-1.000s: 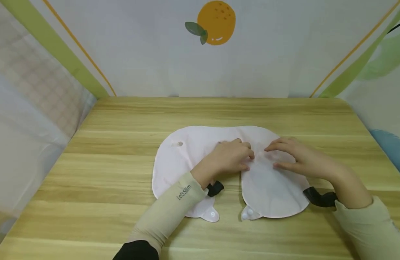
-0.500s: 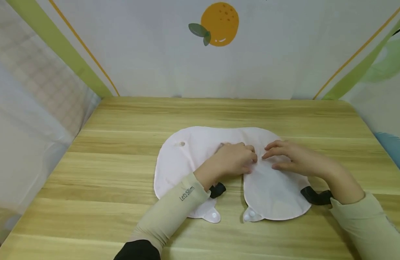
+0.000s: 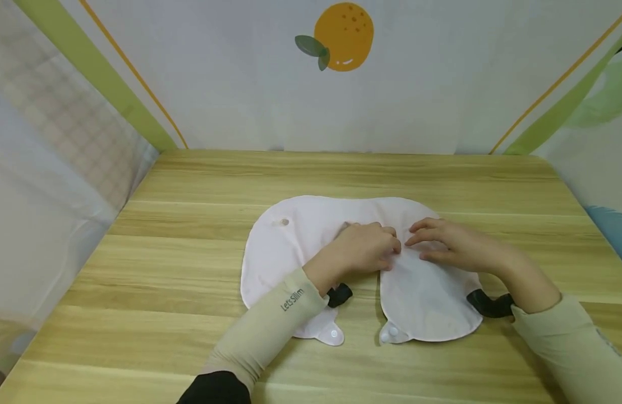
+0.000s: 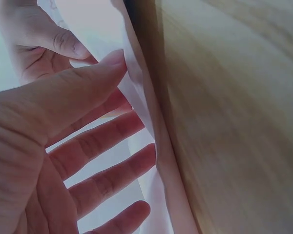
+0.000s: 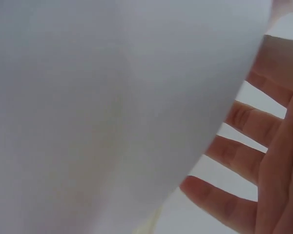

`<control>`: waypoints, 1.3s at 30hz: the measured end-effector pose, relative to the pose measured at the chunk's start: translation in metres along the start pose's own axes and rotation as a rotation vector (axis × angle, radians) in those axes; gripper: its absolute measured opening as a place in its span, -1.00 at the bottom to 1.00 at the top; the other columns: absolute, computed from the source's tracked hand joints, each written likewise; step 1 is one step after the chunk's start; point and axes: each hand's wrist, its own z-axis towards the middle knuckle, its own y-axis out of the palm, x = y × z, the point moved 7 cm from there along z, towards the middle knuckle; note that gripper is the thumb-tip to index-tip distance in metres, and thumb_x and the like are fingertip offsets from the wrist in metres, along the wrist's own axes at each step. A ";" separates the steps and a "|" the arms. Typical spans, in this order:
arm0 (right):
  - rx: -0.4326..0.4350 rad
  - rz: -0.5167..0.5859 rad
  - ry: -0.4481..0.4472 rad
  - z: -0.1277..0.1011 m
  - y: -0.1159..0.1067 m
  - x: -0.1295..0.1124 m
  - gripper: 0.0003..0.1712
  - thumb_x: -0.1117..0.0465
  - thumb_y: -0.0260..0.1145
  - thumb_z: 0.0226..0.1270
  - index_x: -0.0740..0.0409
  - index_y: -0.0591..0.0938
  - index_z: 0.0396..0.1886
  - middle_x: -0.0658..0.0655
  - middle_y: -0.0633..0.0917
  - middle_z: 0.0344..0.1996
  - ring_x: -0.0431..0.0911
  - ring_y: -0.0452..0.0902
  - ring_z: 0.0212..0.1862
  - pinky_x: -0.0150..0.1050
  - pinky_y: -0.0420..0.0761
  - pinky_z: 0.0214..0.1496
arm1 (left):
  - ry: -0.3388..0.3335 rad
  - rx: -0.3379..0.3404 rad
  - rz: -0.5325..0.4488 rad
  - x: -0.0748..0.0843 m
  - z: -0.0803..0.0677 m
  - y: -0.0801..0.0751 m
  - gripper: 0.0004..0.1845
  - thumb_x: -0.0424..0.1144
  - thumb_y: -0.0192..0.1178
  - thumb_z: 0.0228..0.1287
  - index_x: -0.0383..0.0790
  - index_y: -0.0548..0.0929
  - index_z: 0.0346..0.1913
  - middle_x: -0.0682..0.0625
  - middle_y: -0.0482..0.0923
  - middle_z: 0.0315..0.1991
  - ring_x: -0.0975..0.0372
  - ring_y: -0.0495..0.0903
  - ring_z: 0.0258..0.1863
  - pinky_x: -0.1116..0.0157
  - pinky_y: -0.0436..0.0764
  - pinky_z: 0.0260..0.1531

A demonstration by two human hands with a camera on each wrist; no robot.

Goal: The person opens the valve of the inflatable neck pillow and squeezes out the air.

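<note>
White flat U-shaped deflated pillow (image 3: 290, 247): mid wooden table (image 3: 189, 185), lobes pointing near.
Left hand (image 3: 363, 247): fingers spread straight, pressing its centre.
Right hand (image 3: 449, 244): fingers apart, flat, just right.

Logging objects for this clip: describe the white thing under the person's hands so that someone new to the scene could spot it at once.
On the wooden table, below the orange picture on the back wall, lies a flat white inflatable neck pillow. Both hands rest on its middle. It is U-shaped, with two lobes toward the person, each ending in a snap tab.
</note>
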 end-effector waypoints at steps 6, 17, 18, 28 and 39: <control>-0.012 0.009 0.007 0.005 0.005 0.003 -0.70 0.30 0.37 0.30 0.08 0.70 0.03 0.21 0.60 0.16 0.17 0.51 0.21 0.16 0.53 0.18 | 0.007 -0.008 -0.004 0.001 -0.001 0.000 -0.66 -0.01 0.33 0.28 0.11 0.70 0.10 0.20 0.62 0.04 0.26 0.61 0.01 0.19 0.65 -0.17; -0.035 0.034 0.049 0.006 0.007 0.007 -0.72 0.22 0.38 0.32 0.04 0.70 0.03 0.28 0.56 0.24 0.24 0.47 0.27 0.21 0.49 0.22 | -0.025 -0.013 -0.012 -0.002 0.000 0.000 -0.68 -0.01 0.35 0.26 0.11 0.71 0.07 0.20 0.62 -0.04 0.27 0.63 -0.05 0.18 0.67 -0.26; -0.035 0.036 0.049 0.006 0.007 0.007 -0.72 0.22 0.37 0.33 0.04 0.70 0.03 0.29 0.56 0.25 0.25 0.46 0.28 0.22 0.49 0.22 | -0.034 -0.014 -0.014 -0.003 0.001 0.000 -0.68 -0.01 0.35 0.26 0.11 0.71 0.07 0.20 0.62 -0.04 0.27 0.64 -0.06 0.17 0.67 -0.27; -0.060 0.057 0.102 0.005 0.011 0.013 -0.64 0.18 0.38 0.31 0.11 0.70 0.09 0.39 0.48 0.33 0.33 0.37 0.35 0.25 0.43 0.28 | -0.080 -0.005 -0.007 -0.007 0.001 0.002 -0.72 -0.03 0.34 0.27 0.10 0.71 0.03 0.20 0.62 -0.04 0.24 0.63 -0.03 0.15 0.68 -0.27; -0.066 0.081 0.115 0.006 0.013 0.017 -0.59 0.22 0.39 0.30 0.18 0.67 0.13 0.44 0.43 0.36 0.37 0.31 0.39 0.29 0.37 0.32 | -0.109 0.000 -0.006 -0.011 0.001 0.002 -0.72 0.00 0.32 0.28 0.08 0.71 0.01 0.17 0.60 -0.01 0.20 0.60 0.00 0.15 0.68 -0.22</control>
